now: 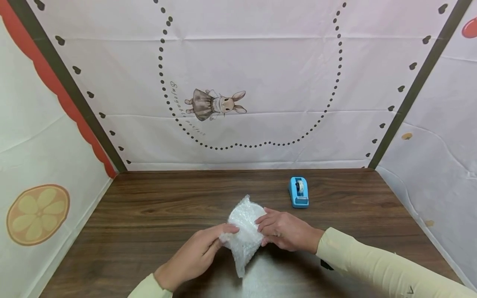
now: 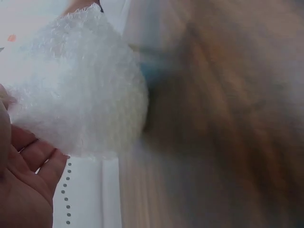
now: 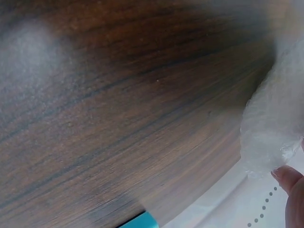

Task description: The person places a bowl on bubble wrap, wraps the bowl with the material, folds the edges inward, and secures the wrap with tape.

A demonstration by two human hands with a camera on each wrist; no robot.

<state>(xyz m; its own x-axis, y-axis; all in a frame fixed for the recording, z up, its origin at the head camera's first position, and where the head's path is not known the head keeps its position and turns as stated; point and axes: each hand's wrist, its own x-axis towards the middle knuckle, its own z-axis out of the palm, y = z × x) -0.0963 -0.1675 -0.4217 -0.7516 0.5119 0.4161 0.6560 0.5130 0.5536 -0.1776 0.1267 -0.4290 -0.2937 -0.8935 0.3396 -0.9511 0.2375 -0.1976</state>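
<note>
A bundle of bubble wrap [image 1: 244, 231] is held between both hands over the wooden table, one loose corner hanging toward the front. What lies inside it cannot be made out. My left hand [image 1: 199, 250] pinches its left side, thumb on top and fingers beneath. On the right side, my right hand [image 1: 285, 229] grips the wrap with bent fingers. The left wrist view shows the bubbled face of the wrap [image 2: 90, 90] beside the left hand [image 2: 28, 180]. At the right wrist view's edge, a fingertip [image 3: 287, 178] touches the wrap [image 3: 273, 118].
A blue tape dispenser [image 1: 299, 192] with a roll of tape stands behind the right hand on the brown wooden table [image 1: 167, 198]. White printed cloth [image 1: 261, 103] walls the back and both sides.
</note>
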